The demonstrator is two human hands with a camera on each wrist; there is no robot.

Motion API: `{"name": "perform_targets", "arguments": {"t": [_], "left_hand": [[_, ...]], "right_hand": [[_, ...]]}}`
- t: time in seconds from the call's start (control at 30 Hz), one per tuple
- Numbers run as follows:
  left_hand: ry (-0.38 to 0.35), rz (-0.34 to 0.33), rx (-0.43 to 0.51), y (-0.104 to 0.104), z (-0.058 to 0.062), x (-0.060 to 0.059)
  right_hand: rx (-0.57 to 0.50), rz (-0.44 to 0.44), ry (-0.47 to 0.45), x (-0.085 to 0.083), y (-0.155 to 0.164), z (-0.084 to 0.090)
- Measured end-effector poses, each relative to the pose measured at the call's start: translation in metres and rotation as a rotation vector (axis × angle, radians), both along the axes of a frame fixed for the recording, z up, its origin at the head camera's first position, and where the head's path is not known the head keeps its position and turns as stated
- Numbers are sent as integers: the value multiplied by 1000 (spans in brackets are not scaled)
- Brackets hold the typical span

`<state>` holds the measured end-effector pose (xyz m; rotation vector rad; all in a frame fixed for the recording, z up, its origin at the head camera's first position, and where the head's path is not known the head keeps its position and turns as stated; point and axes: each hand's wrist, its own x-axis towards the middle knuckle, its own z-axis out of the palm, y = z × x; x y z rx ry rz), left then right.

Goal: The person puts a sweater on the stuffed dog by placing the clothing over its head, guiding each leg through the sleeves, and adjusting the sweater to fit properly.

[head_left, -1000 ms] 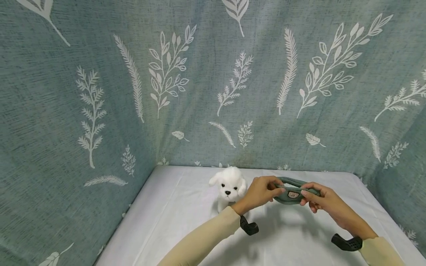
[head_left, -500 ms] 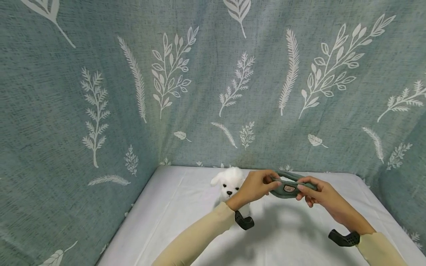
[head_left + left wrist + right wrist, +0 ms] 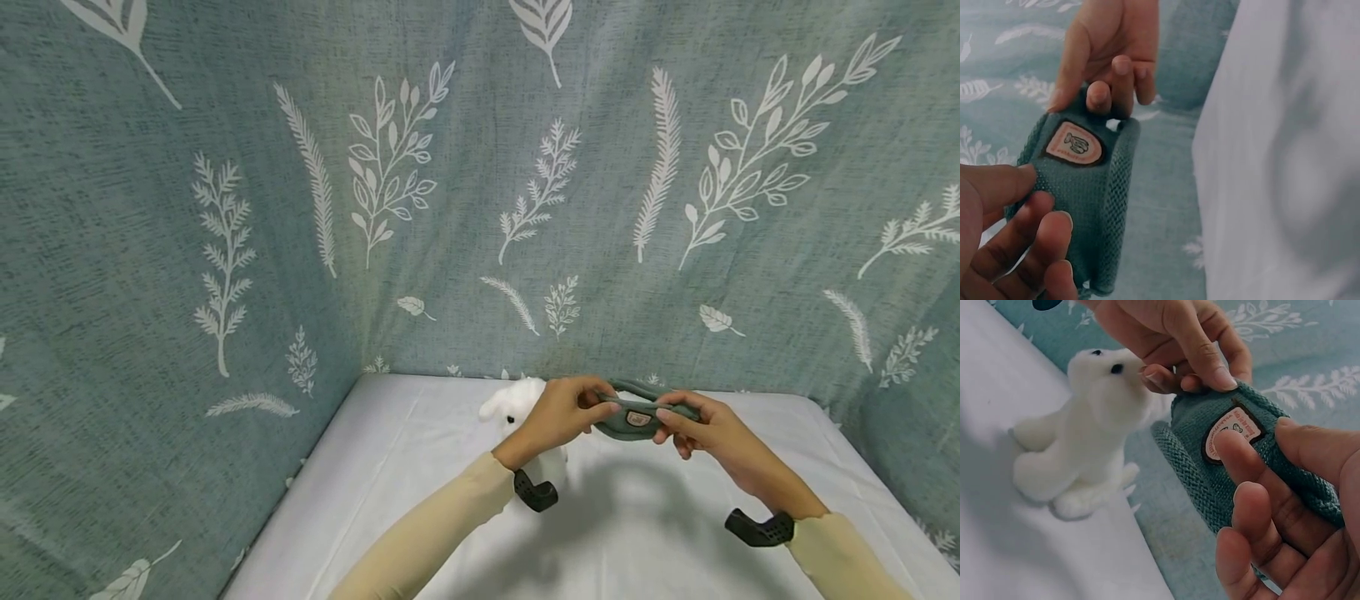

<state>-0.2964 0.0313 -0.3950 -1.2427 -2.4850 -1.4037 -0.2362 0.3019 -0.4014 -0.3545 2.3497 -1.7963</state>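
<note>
Both hands hold a small green knitted piece (image 3: 636,419) with a pink oval patch (image 3: 1074,142) stretched between them above the white table (image 3: 420,467). My left hand (image 3: 581,408) pinches its left end with thumb and fingers. Gripping the right end is my right hand (image 3: 686,421), thumb on top near the patch (image 3: 1229,431). A white plush dog (image 3: 517,398) sits on the table just behind the left hand, which hides its face in the head view. In the right wrist view the dog (image 3: 1079,431) sits left of the knitted piece (image 3: 1210,469).
Green curtain with white leaf prints (image 3: 450,208) walls the table in at the back and on both sides. White cloth covers the table, with bare surface in front of the hands and to the left of the dog.
Both hands have carried the knitted piece a little left and away from me, closer to the dog. The left hand now covers the dog's face.
</note>
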Motion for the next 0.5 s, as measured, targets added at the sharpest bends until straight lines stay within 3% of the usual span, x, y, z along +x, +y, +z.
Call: {"name": "perform_targets", "arguments": {"t": [0.5], "left_hand": [[-13,0,41,-17,10,-5]], "right_hand": [[-17,18,42,-11,-13,5]]}}
